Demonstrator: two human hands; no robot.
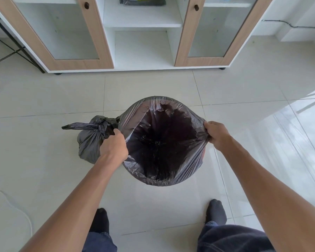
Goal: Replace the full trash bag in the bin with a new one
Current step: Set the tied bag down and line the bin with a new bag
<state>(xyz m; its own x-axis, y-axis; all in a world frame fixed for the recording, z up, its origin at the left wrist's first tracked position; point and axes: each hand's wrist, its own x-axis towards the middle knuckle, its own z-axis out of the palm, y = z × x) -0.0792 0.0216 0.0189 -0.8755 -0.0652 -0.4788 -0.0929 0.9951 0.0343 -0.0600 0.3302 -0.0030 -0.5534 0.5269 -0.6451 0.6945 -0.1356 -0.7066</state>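
Bare forearms, no sleeves — dark blue denim trousers point(233, 239) and dark grey socks point(216, 211) on both feet.

No readable text is seen anywhere; the packet point(142, 0) on the top shelf is cropped, its print illegible.

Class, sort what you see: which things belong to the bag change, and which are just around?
Job: new bag lining the bin, gripped by left hand and right hand; tied full bag on floor.
Around: cabinet, folded item on shelf.
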